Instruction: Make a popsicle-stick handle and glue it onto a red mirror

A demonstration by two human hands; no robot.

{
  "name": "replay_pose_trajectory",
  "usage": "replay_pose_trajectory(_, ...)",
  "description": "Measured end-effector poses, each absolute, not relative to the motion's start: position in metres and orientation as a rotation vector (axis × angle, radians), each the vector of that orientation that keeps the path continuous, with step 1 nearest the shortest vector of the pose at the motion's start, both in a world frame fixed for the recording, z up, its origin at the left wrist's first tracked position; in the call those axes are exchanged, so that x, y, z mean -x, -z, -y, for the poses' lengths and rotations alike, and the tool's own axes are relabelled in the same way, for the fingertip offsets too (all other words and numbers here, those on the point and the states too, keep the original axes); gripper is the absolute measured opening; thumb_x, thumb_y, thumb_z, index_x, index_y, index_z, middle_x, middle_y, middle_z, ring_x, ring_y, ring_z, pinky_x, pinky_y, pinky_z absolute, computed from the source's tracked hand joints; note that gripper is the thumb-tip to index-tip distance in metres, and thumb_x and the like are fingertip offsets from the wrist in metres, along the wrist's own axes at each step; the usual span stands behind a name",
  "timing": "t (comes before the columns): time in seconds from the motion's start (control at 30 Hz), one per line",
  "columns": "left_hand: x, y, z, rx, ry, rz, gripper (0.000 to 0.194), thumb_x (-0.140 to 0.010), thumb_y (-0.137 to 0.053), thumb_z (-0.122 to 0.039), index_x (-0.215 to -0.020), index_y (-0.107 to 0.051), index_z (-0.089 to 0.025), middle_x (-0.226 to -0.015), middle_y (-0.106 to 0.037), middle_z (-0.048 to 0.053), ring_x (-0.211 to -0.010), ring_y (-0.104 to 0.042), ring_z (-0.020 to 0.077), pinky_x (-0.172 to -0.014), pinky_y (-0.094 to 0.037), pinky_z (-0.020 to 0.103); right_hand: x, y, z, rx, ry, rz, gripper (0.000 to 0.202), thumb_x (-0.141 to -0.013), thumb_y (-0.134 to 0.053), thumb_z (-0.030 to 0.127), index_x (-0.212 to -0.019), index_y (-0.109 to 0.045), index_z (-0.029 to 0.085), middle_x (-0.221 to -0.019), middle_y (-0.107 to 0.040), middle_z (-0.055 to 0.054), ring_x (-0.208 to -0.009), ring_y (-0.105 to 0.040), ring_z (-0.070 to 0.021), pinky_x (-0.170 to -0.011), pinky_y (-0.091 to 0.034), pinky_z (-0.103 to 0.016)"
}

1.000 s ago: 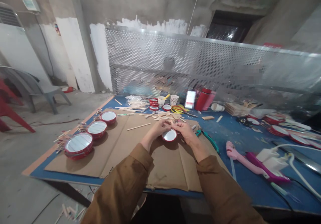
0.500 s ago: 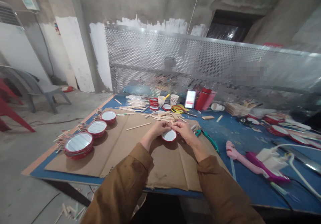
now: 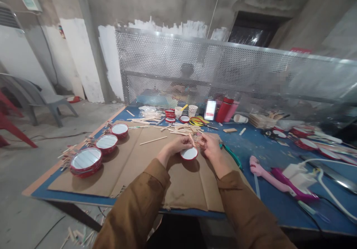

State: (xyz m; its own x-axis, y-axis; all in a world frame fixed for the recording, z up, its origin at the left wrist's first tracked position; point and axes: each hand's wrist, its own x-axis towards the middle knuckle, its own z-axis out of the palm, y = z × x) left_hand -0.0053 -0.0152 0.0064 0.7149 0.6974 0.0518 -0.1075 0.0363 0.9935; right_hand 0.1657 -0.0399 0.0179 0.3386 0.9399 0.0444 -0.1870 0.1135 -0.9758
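Note:
My left hand [image 3: 180, 144] is closed, its fingertips pinching a short wooden stick [image 3: 192, 140] at the far edge of a small round red-rimmed piece with a white face [image 3: 189, 153]. Just right of that piece, my right hand [image 3: 209, 144] has its fingertips pressed together; what they hold, if anything, is too small to make out. Under both hands lies a brown cardboard sheet [image 3: 150, 174]. Behind them is a pile of flat wooden sticks [image 3: 178, 129]. Teal-handled pliers [image 3: 232, 156] lie beside my right hand, partly hidden by it.
Several larger red-rimmed round pieces [image 3: 86, 160] with wooden sticks line the left edge. A pink and purple glue gun [image 3: 275, 180] and white plugs [image 3: 297, 172] lie at right. Paper cups [image 3: 192, 110], a red bottle [image 3: 224, 109] and a perforated metal screen [image 3: 167, 63] stand behind.
My right hand has drawn away to the right from the stick and the small round piece. My left hand stays at the piece's far edge, and more of the stick shows.

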Motion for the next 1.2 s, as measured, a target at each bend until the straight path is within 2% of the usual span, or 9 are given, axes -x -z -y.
replay_pose_trajectory(0.17,-0.004,-0.005,0.022,-1.359,-0.854,-0.633,0.026,-0.073,-0.075,-0.028,-0.081,-0.053,-0.018,-0.068,-0.059,-0.004,-0.060,-0.054,0.0092,-0.058,-0.040,0.020,-0.165,-0.022,0.043,1.206,-0.913,0.847,0.045,-0.058,-0.079,0.048,-0.072,-0.044,0.024,-0.052,-0.049,0.008,-0.034,-0.035,-0.0040,-0.032,-0.016,-0.017)
replay_pose_trajectory(0.4,-0.008,-0.004,0.022,-1.334,-1.009,-0.783,0.016,-0.080,-0.068,-0.023,-0.083,-0.053,-0.018,-0.069,-0.057,-0.004,-0.061,-0.054,0.0095,-0.060,-0.041,0.020,-0.156,-0.024,0.049,1.248,-0.920,0.930,0.037,-0.056,-0.075,0.042,-0.066,-0.045,0.023,-0.053,-0.050,0.006,-0.040,-0.038,-0.0053,-0.036,-0.023,-0.019)
replay_pose_trajectory(0.67,-0.008,-0.008,0.019,-1.250,-1.165,-1.056,0.012,-0.081,-0.059,-0.013,-0.080,-0.049,-0.019,-0.065,-0.050,-0.006,-0.059,-0.048,0.0092,-0.058,-0.038,0.020,-0.145,-0.033,0.059,1.341,-0.950,1.226,0.035,-0.063,-0.073,0.050,-0.064,-0.052,0.022,-0.049,-0.053,0.006,-0.042,-0.044,-0.0077,-0.041,-0.031,-0.020)
replay_pose_trajectory(0.77,-0.007,-0.010,0.018,-1.222,-1.226,-1.132,0.012,-0.082,-0.058,-0.012,-0.078,-0.050,-0.020,-0.067,-0.050,-0.005,-0.062,-0.048,0.0105,-0.060,-0.037,0.021,-0.145,-0.036,0.062,1.376,-0.964,1.245,0.036,-0.062,-0.074,0.050,-0.063,-0.052,0.022,-0.053,-0.058,0.004,-0.042,-0.052,-0.0093,-0.040,-0.031,-0.019)
replay_pose_trajectory(0.9,-0.003,-0.010,0.012,-1.215,-1.327,-1.231,0.015,-0.080,-0.058,-0.009,-0.073,-0.050,-0.020,-0.071,-0.054,-0.002,-0.069,-0.051,0.0125,-0.066,-0.038,0.022,-0.140,-0.036,0.069,1.437,-1.049,1.315,0.031,-0.061,-0.075,0.042,-0.063,-0.053,0.021,-0.052,-0.061,0.001,-0.049,-0.064,-0.0155,-0.036,-0.024,-0.016)
replay_pose_trajectory(1.03,0.000,-0.012,0.007,-1.225,-1.380,-1.294,0.016,-0.079,-0.057,-0.009,-0.072,-0.049,-0.021,-0.071,-0.053,-0.002,-0.072,-0.050,0.0145,-0.072,-0.039,0.024,-0.129,-0.034,0.073,1.457,-1.115,1.366,0.023,-0.062,-0.074,0.035,-0.063,-0.057,0.020,-0.053,-0.066,-0.002,-0.040,-0.055,-0.0111,-0.035,-0.028,-0.017)
replay_pose_trajectory(1.2,0.003,-0.017,0.006,-1.230,-1.422,-1.305,0.014,-0.081,-0.058,-0.012,-0.074,-0.051,-0.021,-0.076,-0.056,-0.001,-0.074,-0.051,0.0154,-0.076,-0.039,0.026,-0.117,-0.030,0.072,1.401,-1.198,1.261,0.027,-0.060,-0.079,0.034,-0.060,-0.058,0.018,-0.049,-0.062,0.000,-0.038,-0.045,-0.0063,-0.035,-0.030,-0.015)
